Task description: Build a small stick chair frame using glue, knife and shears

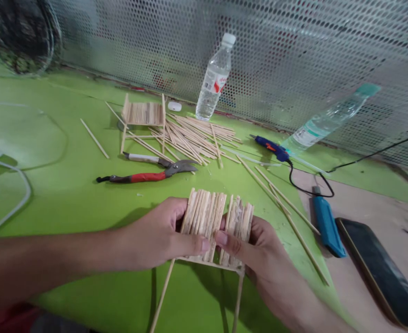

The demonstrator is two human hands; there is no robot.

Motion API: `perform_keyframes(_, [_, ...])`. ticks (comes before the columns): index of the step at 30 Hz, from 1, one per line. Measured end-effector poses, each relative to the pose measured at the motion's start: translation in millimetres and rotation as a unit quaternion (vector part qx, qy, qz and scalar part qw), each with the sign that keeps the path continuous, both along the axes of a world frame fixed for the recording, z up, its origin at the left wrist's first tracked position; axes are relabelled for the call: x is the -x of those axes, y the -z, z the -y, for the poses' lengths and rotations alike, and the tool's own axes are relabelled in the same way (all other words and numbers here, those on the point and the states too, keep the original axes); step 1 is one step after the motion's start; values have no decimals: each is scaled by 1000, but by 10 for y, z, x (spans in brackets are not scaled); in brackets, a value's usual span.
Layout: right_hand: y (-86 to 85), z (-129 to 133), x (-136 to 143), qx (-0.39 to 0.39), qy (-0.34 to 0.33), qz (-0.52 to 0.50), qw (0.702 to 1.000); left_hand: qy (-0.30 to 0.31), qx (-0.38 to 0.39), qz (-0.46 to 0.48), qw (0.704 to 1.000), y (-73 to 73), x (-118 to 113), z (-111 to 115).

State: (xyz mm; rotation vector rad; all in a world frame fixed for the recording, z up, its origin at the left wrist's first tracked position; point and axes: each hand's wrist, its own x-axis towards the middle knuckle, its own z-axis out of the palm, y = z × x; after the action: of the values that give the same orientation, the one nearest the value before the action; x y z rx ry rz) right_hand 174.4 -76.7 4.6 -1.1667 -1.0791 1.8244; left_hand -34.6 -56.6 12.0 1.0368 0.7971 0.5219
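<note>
A small panel of short wooden sticks (205, 212) set side by side on a thin crosspiece is held up near the front of the green table, with two long stick legs pointing down toward me. A gap runs between its left and right groups of sticks. My left hand (165, 231) grips the left side, thumb across the front. On the right side my right hand (259, 249) is closed round the other group, its thumb pressed near the gap. Both hands' remaining fingers are mostly hidden behind the panel.
Beyond lie red-handled pruning shears (148, 175), a small stick chair (143, 113), loose sticks (193, 138) and an upright bottle (214, 78). At right are a glue gun (271, 147), a leaning bottle (328, 120), a blue cutter (326, 222) and a phone (380, 273).
</note>
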Motion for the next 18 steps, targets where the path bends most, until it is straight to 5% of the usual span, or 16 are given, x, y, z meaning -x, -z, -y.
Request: perform_keyframes(18, [17,-12,-14,20,-3,1,1000,-2,-7,-4,1000,2,4,12])
